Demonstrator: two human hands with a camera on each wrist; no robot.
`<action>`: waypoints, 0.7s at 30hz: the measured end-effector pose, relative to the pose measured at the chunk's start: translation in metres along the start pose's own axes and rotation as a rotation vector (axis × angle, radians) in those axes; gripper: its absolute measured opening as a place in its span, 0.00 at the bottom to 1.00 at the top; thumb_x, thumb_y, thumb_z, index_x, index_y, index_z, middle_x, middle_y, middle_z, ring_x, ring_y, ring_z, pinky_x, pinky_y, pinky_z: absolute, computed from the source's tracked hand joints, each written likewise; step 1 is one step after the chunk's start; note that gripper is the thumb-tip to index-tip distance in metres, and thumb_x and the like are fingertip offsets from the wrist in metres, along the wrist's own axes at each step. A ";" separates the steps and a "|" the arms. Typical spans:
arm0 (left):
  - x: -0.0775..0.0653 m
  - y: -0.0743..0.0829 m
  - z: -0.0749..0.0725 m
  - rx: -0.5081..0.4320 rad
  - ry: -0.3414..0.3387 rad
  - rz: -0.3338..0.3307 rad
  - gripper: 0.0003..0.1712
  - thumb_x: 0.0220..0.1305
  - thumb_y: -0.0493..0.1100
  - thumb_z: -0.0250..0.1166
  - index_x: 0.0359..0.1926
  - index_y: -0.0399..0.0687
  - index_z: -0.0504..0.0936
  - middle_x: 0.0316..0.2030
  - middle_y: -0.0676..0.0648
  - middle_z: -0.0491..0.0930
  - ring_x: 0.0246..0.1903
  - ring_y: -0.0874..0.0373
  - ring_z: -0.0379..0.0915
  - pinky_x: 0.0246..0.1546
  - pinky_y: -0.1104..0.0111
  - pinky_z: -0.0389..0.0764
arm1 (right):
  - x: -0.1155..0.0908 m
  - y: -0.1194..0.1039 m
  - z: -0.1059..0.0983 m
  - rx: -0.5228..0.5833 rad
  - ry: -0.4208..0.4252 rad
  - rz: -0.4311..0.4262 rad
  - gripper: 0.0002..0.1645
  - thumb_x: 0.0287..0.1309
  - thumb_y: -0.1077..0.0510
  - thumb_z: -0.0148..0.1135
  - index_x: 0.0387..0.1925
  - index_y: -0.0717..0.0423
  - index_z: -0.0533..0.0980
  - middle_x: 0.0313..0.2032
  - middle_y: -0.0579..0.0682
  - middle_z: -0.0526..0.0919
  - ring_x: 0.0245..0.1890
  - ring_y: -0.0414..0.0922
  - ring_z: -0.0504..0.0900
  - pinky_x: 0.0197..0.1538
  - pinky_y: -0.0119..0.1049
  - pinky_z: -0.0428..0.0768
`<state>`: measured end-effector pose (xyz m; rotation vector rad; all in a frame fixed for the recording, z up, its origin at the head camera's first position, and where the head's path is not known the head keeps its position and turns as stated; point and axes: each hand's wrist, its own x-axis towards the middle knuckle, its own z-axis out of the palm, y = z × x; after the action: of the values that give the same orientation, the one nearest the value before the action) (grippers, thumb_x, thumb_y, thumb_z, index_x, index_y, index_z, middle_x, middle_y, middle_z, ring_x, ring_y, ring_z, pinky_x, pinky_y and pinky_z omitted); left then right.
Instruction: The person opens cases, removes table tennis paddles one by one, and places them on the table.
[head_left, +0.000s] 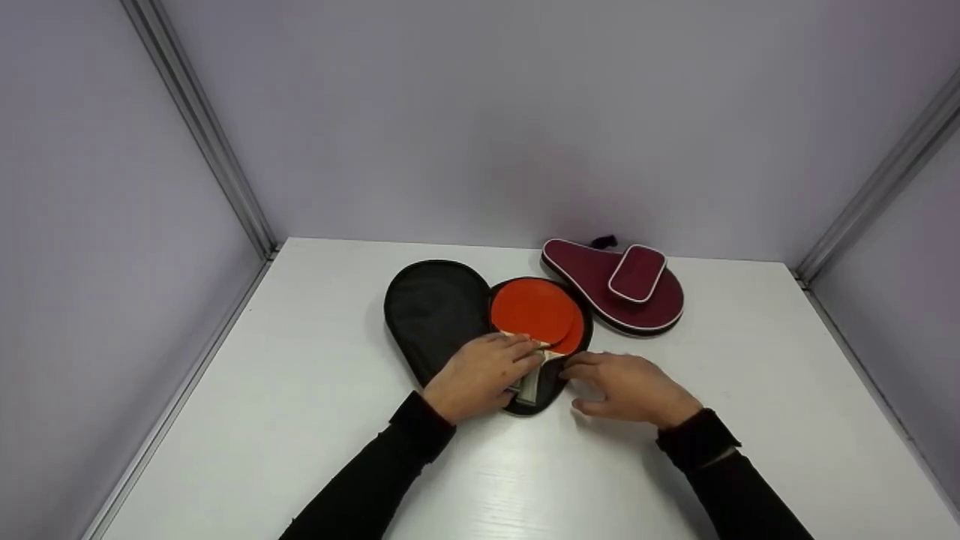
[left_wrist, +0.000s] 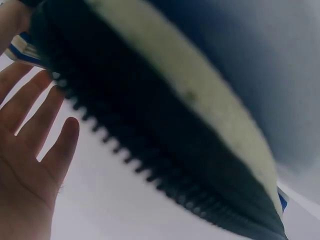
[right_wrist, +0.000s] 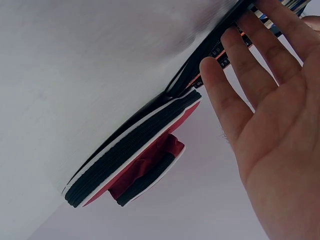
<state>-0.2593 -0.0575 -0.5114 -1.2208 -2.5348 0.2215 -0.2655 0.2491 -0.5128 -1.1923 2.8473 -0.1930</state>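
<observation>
The paddles (head_left: 531,306) are lying overlapped in the right half of the opened black case (head_left: 435,311), mid-bench (head_left: 247,420), their blades facing the far edge and their handles (head_left: 529,386) pointing toward the near edge. The left hand (head_left: 484,371) is lying nearer, reaching across those handles from the left-edge side, fingers loosely extended, gripping nothing visible; whether it is actually pressing is hard to tell. The right hand (head_left: 630,388) is resting relaxed and unclenched beside the case's right rim, its fingertips apparently touching it.
</observation>
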 end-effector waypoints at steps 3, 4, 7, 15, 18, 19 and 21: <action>0.000 -0.002 -0.003 -0.004 0.030 -0.008 0.37 0.76 0.49 0.81 0.82 0.57 0.83 0.83 0.52 0.82 0.81 0.55 0.81 0.86 0.60 0.80 | -0.001 0.000 0.000 0.007 0.005 0.004 0.27 0.74 0.46 0.76 0.70 0.47 0.90 0.72 0.49 0.91 0.69 0.54 0.92 0.64 0.58 0.95; 0.000 -0.003 -0.004 -0.005 0.045 -0.013 0.36 0.76 0.48 0.81 0.82 0.57 0.83 0.83 0.52 0.82 0.81 0.55 0.81 0.86 0.61 0.80 | -0.001 0.000 0.000 0.010 0.006 0.007 0.27 0.74 0.47 0.76 0.70 0.47 0.90 0.72 0.49 0.91 0.69 0.53 0.92 0.64 0.57 0.95; 0.000 -0.007 -0.006 0.007 0.095 -0.036 0.35 0.77 0.45 0.79 0.81 0.56 0.84 0.80 0.52 0.84 0.80 0.56 0.83 0.84 0.62 0.82 | -0.001 0.000 -0.001 0.009 0.007 0.006 0.27 0.74 0.47 0.76 0.70 0.47 0.90 0.71 0.48 0.91 0.68 0.53 0.93 0.63 0.57 0.96; -0.001 -0.016 -0.007 0.027 0.139 -0.100 0.33 0.79 0.38 0.78 0.80 0.51 0.84 0.78 0.50 0.85 0.79 0.55 0.84 0.80 0.65 0.85 | 0.001 0.002 0.000 0.017 0.005 0.000 0.27 0.75 0.46 0.76 0.70 0.48 0.89 0.72 0.49 0.91 0.68 0.53 0.93 0.64 0.57 0.95; -0.001 -0.019 -0.008 0.039 0.155 -0.126 0.29 0.81 0.36 0.76 0.78 0.49 0.85 0.77 0.49 0.85 0.78 0.55 0.84 0.78 0.65 0.86 | 0.001 0.002 0.000 0.017 0.006 -0.002 0.27 0.75 0.46 0.76 0.70 0.48 0.89 0.72 0.49 0.91 0.68 0.54 0.93 0.64 0.57 0.95; -0.001 -0.020 -0.009 0.041 0.164 -0.135 0.28 0.81 0.35 0.76 0.77 0.49 0.86 0.77 0.49 0.85 0.77 0.55 0.85 0.77 0.65 0.87 | 0.000 0.002 0.000 0.018 0.006 -0.001 0.27 0.75 0.46 0.76 0.70 0.48 0.89 0.72 0.49 0.91 0.68 0.54 0.93 0.64 0.57 0.95; -0.001 -0.022 -0.010 0.039 0.186 -0.157 0.25 0.82 0.34 0.74 0.75 0.48 0.88 0.76 0.49 0.87 0.76 0.55 0.86 0.75 0.65 0.88 | 0.000 0.002 0.000 0.020 0.004 0.001 0.27 0.75 0.46 0.76 0.70 0.48 0.89 0.72 0.49 0.91 0.69 0.53 0.92 0.64 0.57 0.95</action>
<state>-0.2708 -0.0722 -0.4959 -0.9734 -2.4373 0.1149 -0.2669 0.2501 -0.5128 -1.1888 2.8424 -0.2242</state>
